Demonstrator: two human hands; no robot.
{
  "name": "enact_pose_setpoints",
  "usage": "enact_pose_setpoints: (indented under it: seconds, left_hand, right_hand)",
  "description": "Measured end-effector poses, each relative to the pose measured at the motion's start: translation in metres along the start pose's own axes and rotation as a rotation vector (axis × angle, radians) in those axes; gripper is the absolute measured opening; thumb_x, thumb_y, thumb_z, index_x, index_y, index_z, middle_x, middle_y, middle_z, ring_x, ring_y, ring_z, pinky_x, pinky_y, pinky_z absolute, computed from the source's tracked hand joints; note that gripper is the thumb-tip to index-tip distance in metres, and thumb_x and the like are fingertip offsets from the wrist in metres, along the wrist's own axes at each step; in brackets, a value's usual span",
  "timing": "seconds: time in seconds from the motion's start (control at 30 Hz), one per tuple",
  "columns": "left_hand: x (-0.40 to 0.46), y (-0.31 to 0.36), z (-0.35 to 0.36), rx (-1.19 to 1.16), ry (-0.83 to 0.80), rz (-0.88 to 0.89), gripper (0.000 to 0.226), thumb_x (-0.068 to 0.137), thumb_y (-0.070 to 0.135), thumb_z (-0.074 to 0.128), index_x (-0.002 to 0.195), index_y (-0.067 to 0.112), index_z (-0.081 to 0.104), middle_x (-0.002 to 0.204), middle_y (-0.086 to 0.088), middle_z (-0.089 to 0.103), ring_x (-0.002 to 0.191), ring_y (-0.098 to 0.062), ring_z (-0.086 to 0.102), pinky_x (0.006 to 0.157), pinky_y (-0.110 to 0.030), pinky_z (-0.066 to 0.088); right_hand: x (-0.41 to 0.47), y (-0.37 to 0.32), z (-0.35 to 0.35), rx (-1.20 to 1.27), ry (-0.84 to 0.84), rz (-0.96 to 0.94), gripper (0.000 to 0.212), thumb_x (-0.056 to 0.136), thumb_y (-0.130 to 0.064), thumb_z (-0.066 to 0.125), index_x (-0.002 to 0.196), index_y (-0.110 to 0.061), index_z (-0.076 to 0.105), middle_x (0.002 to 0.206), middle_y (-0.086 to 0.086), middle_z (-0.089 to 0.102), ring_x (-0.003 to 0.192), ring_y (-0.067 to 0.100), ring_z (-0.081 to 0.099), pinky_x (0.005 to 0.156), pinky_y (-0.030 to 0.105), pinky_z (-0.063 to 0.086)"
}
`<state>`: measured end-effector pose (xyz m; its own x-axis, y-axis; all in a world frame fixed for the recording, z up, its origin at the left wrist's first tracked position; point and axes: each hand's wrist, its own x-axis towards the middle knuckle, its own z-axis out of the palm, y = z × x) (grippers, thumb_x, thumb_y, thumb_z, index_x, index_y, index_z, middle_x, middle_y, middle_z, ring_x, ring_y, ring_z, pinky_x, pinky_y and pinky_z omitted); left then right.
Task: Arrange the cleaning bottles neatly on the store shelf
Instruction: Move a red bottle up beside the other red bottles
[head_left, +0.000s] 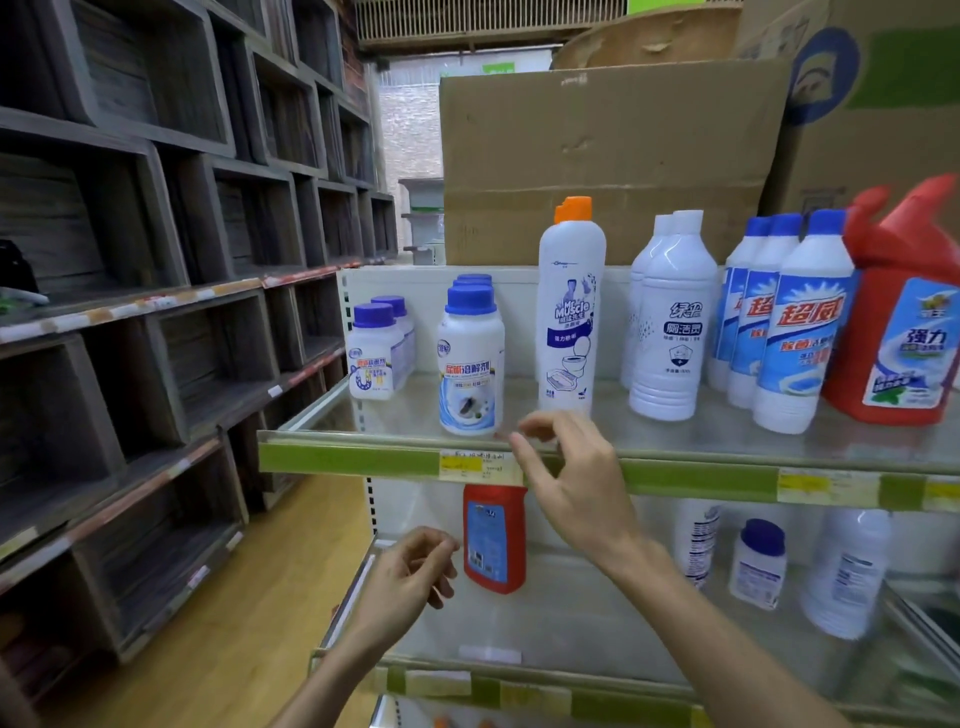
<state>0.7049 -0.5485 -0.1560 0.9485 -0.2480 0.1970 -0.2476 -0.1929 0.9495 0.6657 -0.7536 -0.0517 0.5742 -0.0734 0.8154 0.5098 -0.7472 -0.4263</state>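
On the upper shelf stand rows of cleaning bottles: short white jars with purple caps, blue-capped bottles, a tall orange-capped bottle, plain white bottles, blue-labelled bottles and a red jug. My right hand hovers at the shelf's front edge below the tall bottle, fingers loosely curled, holding nothing. My left hand hangs lower, in front of the lower shelf, fingers loosely curled and empty, beside a red bottle.
Cardboard boxes sit on top of the shelf unit behind the bottles. The lower shelf holds several white bottles at the right. Dark wooden cubby shelving lines the left side of a wood-floored aisle.
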Motion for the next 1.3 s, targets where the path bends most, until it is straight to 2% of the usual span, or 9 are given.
enact_pose_setpoints:
  seconds: [0.27,0.4,0.5,0.6,0.73,0.9,0.97,1.07,1.3]
  left_hand:
    - [0.07,-0.05,0.04,0.215,0.061,0.163,0.01,0.095,0.026,0.066,0.103,0.022,0.065,0.104,0.005,0.069,0.091,-0.012,0.065,0.076,-0.028,0.053]
    - [0.111,-0.062,0.064,0.348,0.172,0.218,0.058,0.079,0.041,0.077,0.13,0.021,0.056,0.129,-0.001,0.048,0.116,-0.014,0.049,0.102,-0.031,0.043]
    - [0.131,-0.066,0.084,0.406,0.164,0.176,0.093,0.06,0.065,0.067,0.141,0.025,0.045,0.141,-0.006,0.037,0.129,-0.026,0.043,0.111,-0.043,0.039]
    - [0.146,-0.067,0.103,0.466,0.196,0.153,0.1,0.063,0.065,0.072,0.147,0.026,0.034,0.148,-0.004,0.035,0.135,-0.032,0.035,0.107,-0.054,0.039]
    - [0.157,-0.067,0.119,0.449,0.322,0.156,0.084,0.071,0.051,0.08,0.138,0.024,0.039,0.14,0.002,0.046,0.133,-0.03,0.034,0.1,-0.054,0.039]
    - [0.15,-0.079,0.111,0.231,0.384,0.263,0.069,0.051,0.035,0.078,0.112,0.024,0.048,0.1,-0.001,0.063,0.101,-0.03,0.06,0.081,-0.047,0.057]
    - [0.132,-0.081,0.108,0.149,0.399,0.308,0.067,0.055,0.024,0.08,0.114,0.028,0.048,0.095,-0.003,0.066,0.086,-0.021,0.066,0.072,-0.035,0.057]
    - [0.103,-0.087,0.105,0.076,0.38,0.373,0.06,0.061,0.019,0.082,0.111,0.032,0.051,0.101,0.002,0.068,0.084,-0.014,0.068,0.076,-0.037,0.058]
    - [0.03,-0.081,0.101,0.073,0.204,0.578,0.059,0.063,0.025,0.079,0.115,0.032,0.051,0.108,0.008,0.063,0.088,-0.01,0.067,0.072,-0.027,0.057]
  right_hand:
    - [-0.106,0.073,0.035,-0.009,-0.052,-0.183,0.01,0.098,-0.023,0.06,0.094,-0.015,0.065,0.09,-0.005,0.062,0.085,0.011,0.057,0.086,0.021,0.045]
    - [-0.147,0.126,0.065,-0.023,-0.148,-0.086,0.008,0.096,-0.027,0.059,0.095,-0.02,0.065,0.091,-0.01,0.061,0.088,0.01,0.058,0.083,0.022,0.046]
    - [-0.167,0.155,0.08,-0.032,-0.237,0.04,0.014,0.094,-0.035,0.054,0.098,-0.025,0.064,0.095,-0.012,0.061,0.093,0.005,0.056,0.085,0.021,0.046]
    - [-0.175,0.171,0.09,-0.047,-0.301,0.109,0.018,0.091,-0.038,0.05,0.099,-0.027,0.062,0.096,-0.013,0.061,0.094,0.003,0.054,0.085,0.025,0.048]
    - [-0.177,0.18,0.096,-0.018,-0.312,0.236,0.023,0.087,-0.044,0.048,0.098,-0.029,0.061,0.096,-0.013,0.06,0.093,0.003,0.054,0.083,0.021,0.045]
    - [-0.182,0.189,0.099,-0.035,-0.338,0.35,0.029,0.092,-0.033,0.062,0.118,-0.021,0.058,0.109,-0.009,0.056,0.103,0.01,0.054,0.091,0.023,0.045]
    - [-0.183,0.191,0.101,-0.041,-0.371,0.387,0.038,0.091,-0.031,0.064,0.125,-0.018,0.054,0.113,-0.007,0.052,0.105,0.01,0.052,0.094,0.021,0.043]
    - [-0.18,0.187,0.105,-0.02,-0.37,0.429,0.046,0.089,-0.031,0.07,0.128,-0.018,0.051,0.115,-0.006,0.049,0.102,0.007,0.048,0.09,0.017,0.04]
    - [-0.185,0.165,0.095,0.121,-0.416,0.474,0.105,0.069,-0.043,0.086,0.153,-0.03,0.025,0.147,-0.007,0.035,0.136,0.011,0.039,0.109,0.03,0.041]
